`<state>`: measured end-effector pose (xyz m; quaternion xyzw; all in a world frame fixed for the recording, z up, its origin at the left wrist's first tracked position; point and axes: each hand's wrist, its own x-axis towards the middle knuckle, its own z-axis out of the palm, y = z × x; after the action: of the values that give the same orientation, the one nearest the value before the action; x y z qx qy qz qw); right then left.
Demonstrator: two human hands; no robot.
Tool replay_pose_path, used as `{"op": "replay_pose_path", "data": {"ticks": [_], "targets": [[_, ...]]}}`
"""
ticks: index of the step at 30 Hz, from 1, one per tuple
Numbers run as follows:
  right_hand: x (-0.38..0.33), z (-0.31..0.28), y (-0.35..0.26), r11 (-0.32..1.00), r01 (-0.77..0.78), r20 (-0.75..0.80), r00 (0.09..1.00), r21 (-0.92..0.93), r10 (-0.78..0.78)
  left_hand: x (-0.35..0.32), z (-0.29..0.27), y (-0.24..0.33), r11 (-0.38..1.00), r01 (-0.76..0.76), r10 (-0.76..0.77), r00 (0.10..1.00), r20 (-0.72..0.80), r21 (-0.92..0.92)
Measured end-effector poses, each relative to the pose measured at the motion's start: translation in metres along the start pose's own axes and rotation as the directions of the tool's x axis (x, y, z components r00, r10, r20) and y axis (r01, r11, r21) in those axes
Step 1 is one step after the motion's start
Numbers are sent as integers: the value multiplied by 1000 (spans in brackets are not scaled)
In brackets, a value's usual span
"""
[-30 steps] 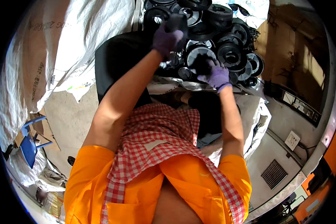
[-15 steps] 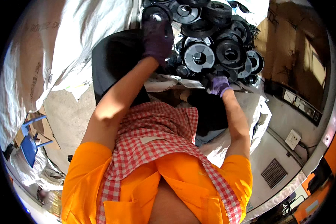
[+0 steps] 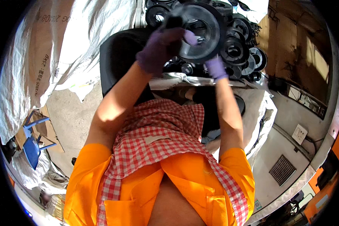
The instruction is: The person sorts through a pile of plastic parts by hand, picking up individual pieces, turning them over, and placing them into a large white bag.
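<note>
A large black plastic spool (image 3: 213, 26) is raised over a heap of spools, its round flange facing up. My left hand (image 3: 160, 51), in a purple glove, is closed at the spool's left side, with a sunlit fingertip near its centre hole. A dark blurred shape above that hand cannot be made out. My right hand (image 3: 216, 68), also in a purple glove, grips the lower rim, its fingertips hidden by the flange. Beneath and around lie several black spools and rings (image 3: 235, 52) and a grey spool (image 3: 257, 59).
White woven sacking (image 3: 98, 34) hangs at the left, and more lies below the heap. A brown board (image 3: 290, 49) stands at the right, by a wall socket (image 3: 299, 134) and a vent grille (image 3: 282, 170). A blue folding stool (image 3: 32, 150) is at the far left.
Both hands have moved closer together over the heap: the left to the right and down, the right slightly up. The large black spool is now raised between them.
</note>
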<state>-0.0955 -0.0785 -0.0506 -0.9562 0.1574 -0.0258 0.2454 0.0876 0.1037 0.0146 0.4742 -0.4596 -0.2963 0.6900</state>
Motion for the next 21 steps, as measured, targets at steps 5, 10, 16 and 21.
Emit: {"op": "replay_pose_path", "data": {"ticks": [5,10,16,21], "targets": [[-17,127,15,839,60,542,787,-541,294,0,-40,40,968,37,5,986,-165,250],[-14,129,31,734,-135,323,835,-666,446,-18,-33,53,956,291,-267,906,-329,28],[-21,9,-24,976,-165,-391,896,144,210,-49,22,40,845,484,-534,752,-386,-226],[-38,-2,-114,976,97,-511,859,195,17,-65,72,39,741,501,-611,779,-140,-446]]}}
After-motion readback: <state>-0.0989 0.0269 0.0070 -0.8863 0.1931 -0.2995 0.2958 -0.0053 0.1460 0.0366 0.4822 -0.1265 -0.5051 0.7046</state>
